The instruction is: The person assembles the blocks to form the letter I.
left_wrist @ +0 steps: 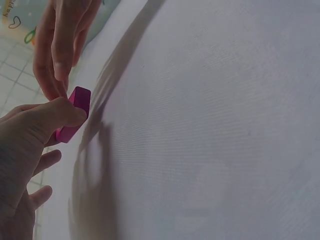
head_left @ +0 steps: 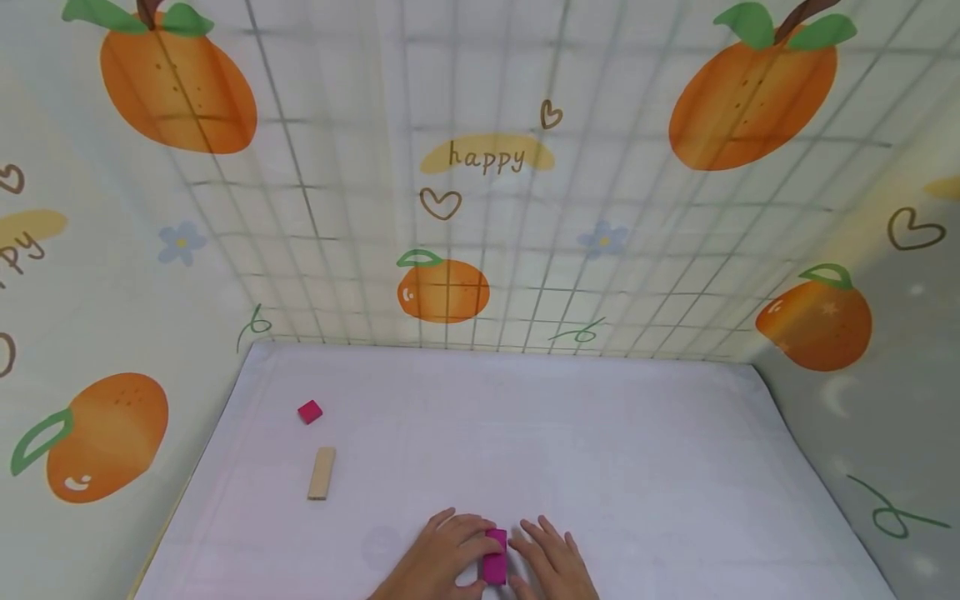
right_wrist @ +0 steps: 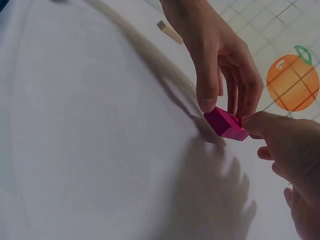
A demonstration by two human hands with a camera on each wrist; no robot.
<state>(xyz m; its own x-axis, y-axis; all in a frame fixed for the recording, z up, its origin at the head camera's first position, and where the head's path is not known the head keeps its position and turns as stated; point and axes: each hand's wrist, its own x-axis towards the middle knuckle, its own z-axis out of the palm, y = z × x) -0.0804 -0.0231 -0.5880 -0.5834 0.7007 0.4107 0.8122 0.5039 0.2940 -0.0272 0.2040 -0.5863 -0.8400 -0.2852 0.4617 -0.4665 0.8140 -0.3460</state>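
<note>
My left hand (head_left: 441, 557) pinches a magenta rectangular block (head_left: 495, 570) between thumb and fingers, low in the middle of the head view. In the left wrist view the thumb of that hand lies across the face of the block (left_wrist: 75, 114). Just to the block's right is my right hand (head_left: 551, 560), its fingers extended and loosely spread. Seen from the right wrist, a fingertip of the right hand (right_wrist: 295, 145) is right at one end of the block (right_wrist: 226, 124), while the left thumb sits at the opposite end.
A small red cube (head_left: 310, 412) lies toward the back left of the white tabletop (head_left: 600, 450). Nearer to me is a flat light-wood block (head_left: 321, 473). Patterned cloth (head_left: 480, 233) printed with oranges and a grid encloses the table at the back and both sides.
</note>
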